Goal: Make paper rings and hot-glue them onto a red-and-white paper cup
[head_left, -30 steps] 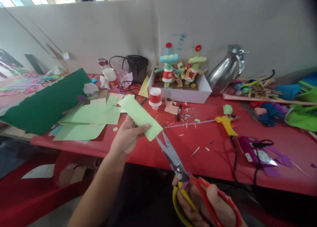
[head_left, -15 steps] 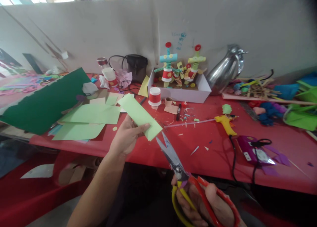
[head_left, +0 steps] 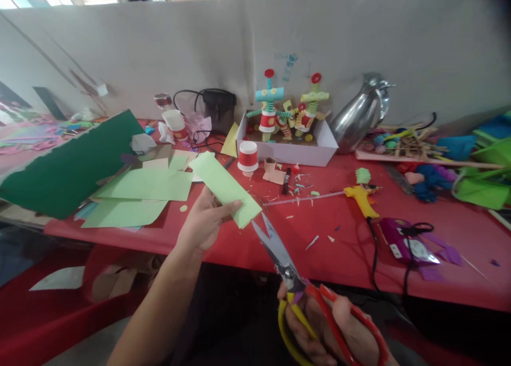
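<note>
My left hand [head_left: 207,217] pinches a folded strip of light green paper [head_left: 225,187] between thumb and fingers, holding it up over the table's front edge. In my right hand [head_left: 319,323] is a pair of scissors [head_left: 281,257] with one yellow and one red handle. Their blades are slightly apart, and the tips point up at the lower right end of the strip, very near it. Whether a blade touches the paper I cannot tell. Light green sheets [head_left: 146,184] lie on the table to the left of my left hand.
On the red table [head_left: 255,249] stand a white box [head_left: 287,154] with paper figures, a paper cup [head_left: 248,157] and a metal jug [head_left: 361,113]. A yellow glue gun [head_left: 361,200] with a cable and a purple device [head_left: 403,243] lie right. A green board [head_left: 75,163] leans left.
The view has shifted very slightly. Both hands, the paper strip and the scissors look almost the same as before.
</note>
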Tool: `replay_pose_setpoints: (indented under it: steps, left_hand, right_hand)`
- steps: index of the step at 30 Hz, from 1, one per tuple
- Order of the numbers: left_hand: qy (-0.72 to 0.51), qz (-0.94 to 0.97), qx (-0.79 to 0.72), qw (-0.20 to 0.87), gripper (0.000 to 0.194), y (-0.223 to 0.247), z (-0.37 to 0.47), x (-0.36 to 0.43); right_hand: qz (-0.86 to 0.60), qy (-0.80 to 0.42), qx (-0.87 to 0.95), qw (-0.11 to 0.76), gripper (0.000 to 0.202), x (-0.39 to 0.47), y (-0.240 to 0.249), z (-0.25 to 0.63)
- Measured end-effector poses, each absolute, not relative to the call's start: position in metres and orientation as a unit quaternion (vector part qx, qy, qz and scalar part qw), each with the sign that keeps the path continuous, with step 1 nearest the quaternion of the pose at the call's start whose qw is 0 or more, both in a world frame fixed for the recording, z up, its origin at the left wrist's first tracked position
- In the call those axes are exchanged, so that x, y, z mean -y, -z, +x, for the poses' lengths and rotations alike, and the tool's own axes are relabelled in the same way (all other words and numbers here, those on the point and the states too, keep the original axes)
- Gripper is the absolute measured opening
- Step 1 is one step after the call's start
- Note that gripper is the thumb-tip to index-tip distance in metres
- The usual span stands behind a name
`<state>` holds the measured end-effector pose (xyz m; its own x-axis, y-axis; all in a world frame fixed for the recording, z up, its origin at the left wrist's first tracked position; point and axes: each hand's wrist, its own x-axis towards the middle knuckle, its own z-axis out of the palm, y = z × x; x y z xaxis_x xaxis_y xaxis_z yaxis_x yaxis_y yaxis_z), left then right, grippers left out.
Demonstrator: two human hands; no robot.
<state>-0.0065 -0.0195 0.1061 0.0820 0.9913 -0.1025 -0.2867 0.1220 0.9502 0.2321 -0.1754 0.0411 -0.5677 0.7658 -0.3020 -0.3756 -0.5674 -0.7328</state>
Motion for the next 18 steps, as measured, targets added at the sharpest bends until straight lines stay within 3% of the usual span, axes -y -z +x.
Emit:
replay_pose_setpoints:
  steps: [14,18]
  left_hand:
    - [-0.465,0.468,-0.373,0.652,0.042,-0.099,0.001,0.036]
    - [-0.449,0.455,-0.373,0.673,0.048,-0.094,0.006,0.044]
  right_hand:
    - [-0.173,-0.886,0.245,0.353,0.078,0.168,-0.037,0.23]
    - [-0.161,-0.892,0.235,0.351,0.08,0.161,-0.037,0.229]
